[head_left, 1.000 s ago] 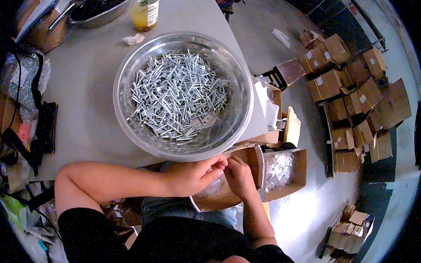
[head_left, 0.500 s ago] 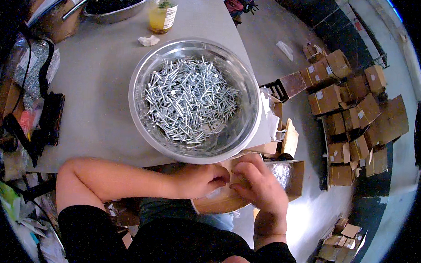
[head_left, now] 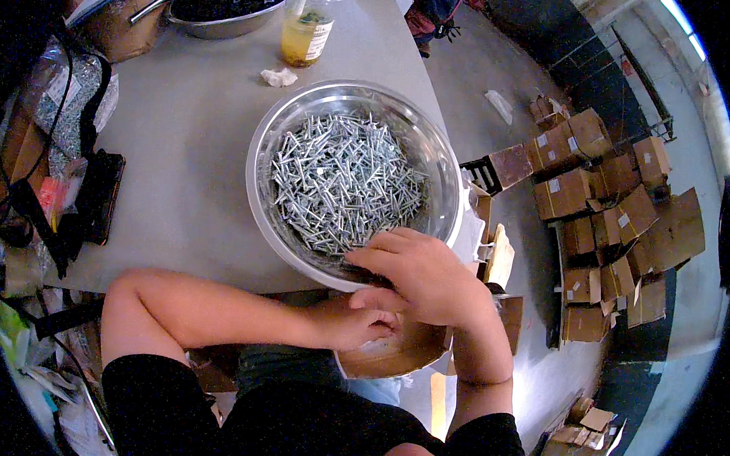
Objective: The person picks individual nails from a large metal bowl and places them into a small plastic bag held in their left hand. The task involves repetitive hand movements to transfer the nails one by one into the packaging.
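Note:
A big shiny metal bowl stands at the table's near right edge, heaped with silvery screws. My right hand reaches over the bowl's near rim. Its fingertips are at the screws, while the thumb stays outside the rim, apart from the fingers. Just below the bowl, my left hand is closed with curled fingers above an open cardboard box. Whatever lies inside those fingers is hidden.
The grey table holds a plastic cup of yellow drink, crumpled white tissue and a pan of dark pieces. Bagged metal parts lie at the left. Cardboard boxes are stacked on the floor at right.
My right hand has moved up from beside the left hand to the bowl's rim and the screws. The left hand stays near the box. The whole view has shifted slightly.

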Action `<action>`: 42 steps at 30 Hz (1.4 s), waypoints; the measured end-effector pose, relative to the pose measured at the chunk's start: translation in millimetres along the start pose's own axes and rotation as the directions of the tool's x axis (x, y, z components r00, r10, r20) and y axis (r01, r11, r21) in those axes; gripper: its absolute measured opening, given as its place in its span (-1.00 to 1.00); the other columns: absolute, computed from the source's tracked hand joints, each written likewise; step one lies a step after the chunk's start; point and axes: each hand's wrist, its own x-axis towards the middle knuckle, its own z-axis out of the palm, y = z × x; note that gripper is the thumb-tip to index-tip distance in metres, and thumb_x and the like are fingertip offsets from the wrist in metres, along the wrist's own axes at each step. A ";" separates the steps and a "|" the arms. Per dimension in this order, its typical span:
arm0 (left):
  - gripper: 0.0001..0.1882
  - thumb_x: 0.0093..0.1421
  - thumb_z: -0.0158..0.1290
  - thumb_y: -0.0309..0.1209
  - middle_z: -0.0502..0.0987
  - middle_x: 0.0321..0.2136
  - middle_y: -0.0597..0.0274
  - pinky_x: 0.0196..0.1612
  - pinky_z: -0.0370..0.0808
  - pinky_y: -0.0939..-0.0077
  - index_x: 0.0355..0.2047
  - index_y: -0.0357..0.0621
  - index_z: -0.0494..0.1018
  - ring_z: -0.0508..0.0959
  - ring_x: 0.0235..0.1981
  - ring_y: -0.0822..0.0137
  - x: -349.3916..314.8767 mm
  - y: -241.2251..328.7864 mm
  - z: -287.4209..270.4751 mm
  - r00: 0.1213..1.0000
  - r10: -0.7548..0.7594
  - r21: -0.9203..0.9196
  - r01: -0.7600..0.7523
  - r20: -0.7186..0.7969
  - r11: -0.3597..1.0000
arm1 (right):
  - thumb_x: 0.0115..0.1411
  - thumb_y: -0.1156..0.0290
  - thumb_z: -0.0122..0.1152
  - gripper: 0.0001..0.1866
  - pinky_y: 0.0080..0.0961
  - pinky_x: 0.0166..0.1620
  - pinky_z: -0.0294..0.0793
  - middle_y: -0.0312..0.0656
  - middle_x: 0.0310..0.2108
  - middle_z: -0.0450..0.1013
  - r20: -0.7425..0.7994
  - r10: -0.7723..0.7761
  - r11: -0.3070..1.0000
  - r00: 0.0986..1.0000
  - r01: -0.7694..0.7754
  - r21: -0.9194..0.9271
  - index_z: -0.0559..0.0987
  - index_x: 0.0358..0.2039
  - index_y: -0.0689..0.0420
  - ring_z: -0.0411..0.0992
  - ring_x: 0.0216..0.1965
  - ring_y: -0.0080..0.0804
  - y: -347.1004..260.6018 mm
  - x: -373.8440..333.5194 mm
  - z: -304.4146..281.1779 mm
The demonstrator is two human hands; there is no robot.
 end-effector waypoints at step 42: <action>-0.72 0.23 0.07 -0.23 0.56 -0.29 0.17 -0.09 0.44 0.41 -0.16 -0.11 0.52 0.53 -0.23 0.32 17.6 5.9 -21.0 0.997 0.050 -0.187 -0.039 0.054 0.982 | -0.14 0.45 0.18 -0.80 -0.38 -0.31 0.56 -0.11 -0.36 0.56 -0.506 -0.113 0.989 0.855 0.145 0.023 0.62 -0.44 0.18 0.56 -0.36 -0.20 0.3 -50.3 12.0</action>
